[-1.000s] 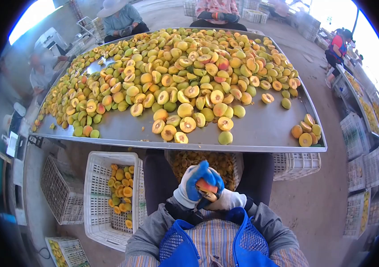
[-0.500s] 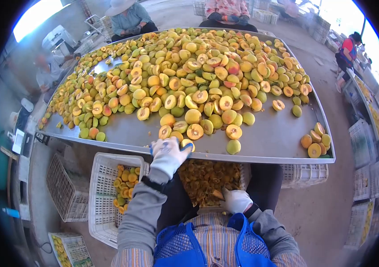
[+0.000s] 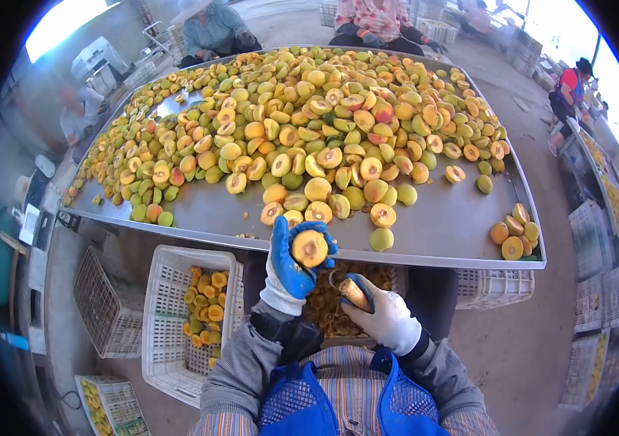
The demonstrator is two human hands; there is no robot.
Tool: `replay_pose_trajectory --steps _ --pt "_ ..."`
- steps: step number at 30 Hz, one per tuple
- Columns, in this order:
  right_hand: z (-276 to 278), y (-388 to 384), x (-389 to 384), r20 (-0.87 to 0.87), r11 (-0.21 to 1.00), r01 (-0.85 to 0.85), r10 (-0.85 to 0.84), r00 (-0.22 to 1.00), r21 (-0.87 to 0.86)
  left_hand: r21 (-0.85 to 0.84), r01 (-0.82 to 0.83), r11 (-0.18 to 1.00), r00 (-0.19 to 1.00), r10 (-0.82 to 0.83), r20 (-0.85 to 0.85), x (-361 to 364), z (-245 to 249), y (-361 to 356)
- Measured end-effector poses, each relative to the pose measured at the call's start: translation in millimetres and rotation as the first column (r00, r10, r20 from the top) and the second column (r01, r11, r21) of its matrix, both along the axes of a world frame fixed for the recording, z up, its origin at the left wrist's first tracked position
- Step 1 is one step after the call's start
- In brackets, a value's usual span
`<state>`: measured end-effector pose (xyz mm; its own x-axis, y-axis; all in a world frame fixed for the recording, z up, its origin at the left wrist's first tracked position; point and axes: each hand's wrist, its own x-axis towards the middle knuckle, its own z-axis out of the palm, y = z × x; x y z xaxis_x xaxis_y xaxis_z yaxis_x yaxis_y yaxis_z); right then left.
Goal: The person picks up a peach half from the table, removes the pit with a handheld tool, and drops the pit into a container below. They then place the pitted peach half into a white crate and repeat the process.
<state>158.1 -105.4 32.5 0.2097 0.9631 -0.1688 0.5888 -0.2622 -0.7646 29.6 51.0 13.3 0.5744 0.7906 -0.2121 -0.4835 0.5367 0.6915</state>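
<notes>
My left hand [image 3: 287,270], in a blue-palmed glove, is turned palm up and wraps round a halved yellow peach [image 3: 310,248], cut face showing. Close by on the right, my gloved right hand [image 3: 389,318] grips a pitting tool by its wooden handle [image 3: 354,293]. The tool's thin curved metal end points toward the peach half, apart from it. Both hands are just off the near edge of a metal table [image 3: 440,221] heaped with peach halves [image 3: 346,123]. Below them is a container of brownish-orange scraps [image 3: 331,309], partly hidden by my hands.
A white crate [image 3: 160,320] with yellow halves stands at my left. Another crate [image 3: 487,287] sits under the table at right. A small group of halves [image 3: 516,236] lies at the table's right corner. Co-workers [image 3: 215,36] sit across the table.
My left hand has come back from the table edge with the peach half and turned palm up. My right hand has risen from my lap with the tool, nearer the left.
</notes>
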Motion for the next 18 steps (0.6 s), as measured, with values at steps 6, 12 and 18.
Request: replay_pose_trajectory --steps 6,12,18 --pt "10 2 -17 -0.001 1.000 0.005 -0.005 1.000 -0.005 -0.047 -0.033 0.998 0.999 0.034 0.032 -3 7 -43" --pt "-8 -4 -26 0.033 0.999 0.036 -0.037 0.999 0.031 0.012 -0.058 0.998 0.996 0.057 0.072 -3 10 -59" --pt "-23 -2 -25 0.041 1.000 0.002 -0.003 0.999 0.015 0.286 -0.115 0.951 0.984 0.148 -0.097 -5 4 -70"
